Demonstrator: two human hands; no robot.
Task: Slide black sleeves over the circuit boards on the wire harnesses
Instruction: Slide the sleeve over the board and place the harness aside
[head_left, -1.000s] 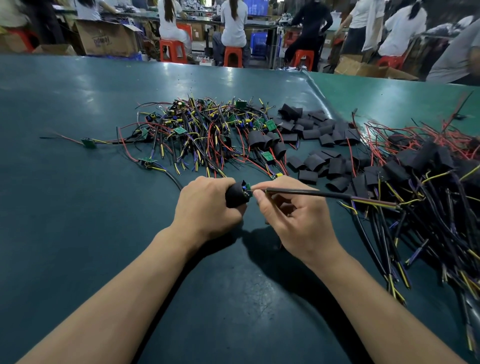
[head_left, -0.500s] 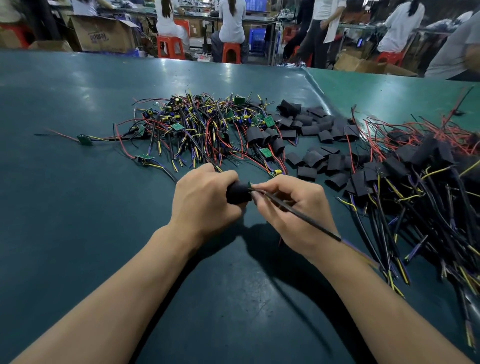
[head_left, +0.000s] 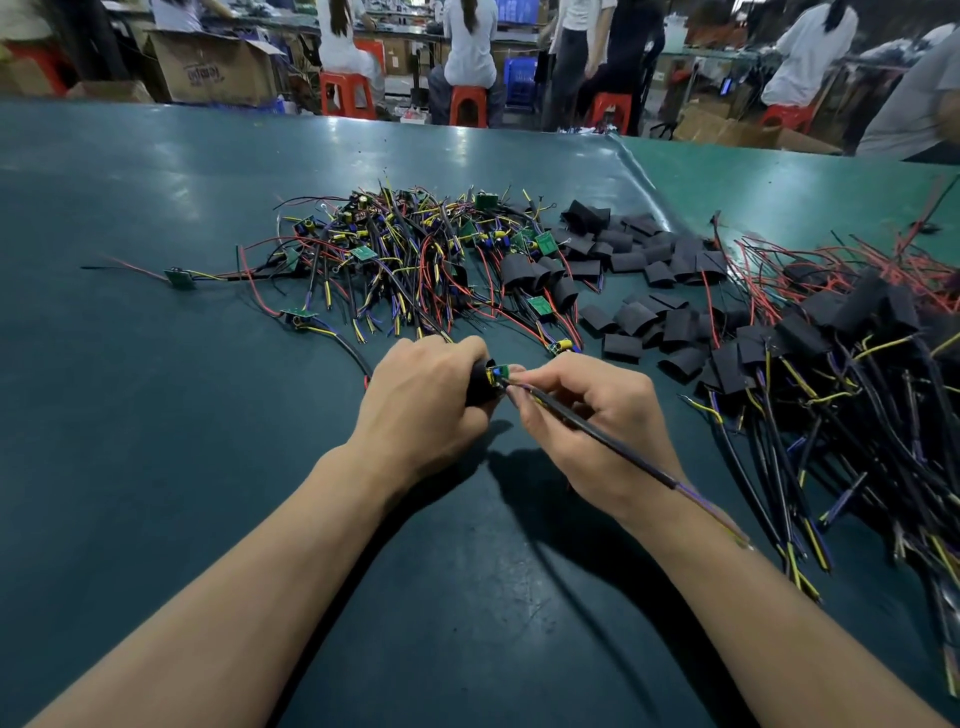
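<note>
Both hands are working just above the tabletop (head_left: 156, 467): the left hand (head_left: 423, 400) is gripping a black sleeve (head_left: 480, 389), and the right hand (head_left: 587, 410) is pinching the black cable (head_left: 597, 436) right behind a small circuit board (head_left: 497, 373). That board is sitting at the sleeve's mouth, partly showing, so the sliding step looks underway but unfinished. Next, the board likely needs pushing fully inside while the sleeve is being held steady. Beyond the hands, bare harnesses (head_left: 405, 260) are lying in a tangle, loose sleeves (head_left: 639, 260) are waiting beside them, and sleeved harnesses (head_left: 831, 353) are piling up at the right.
</note>
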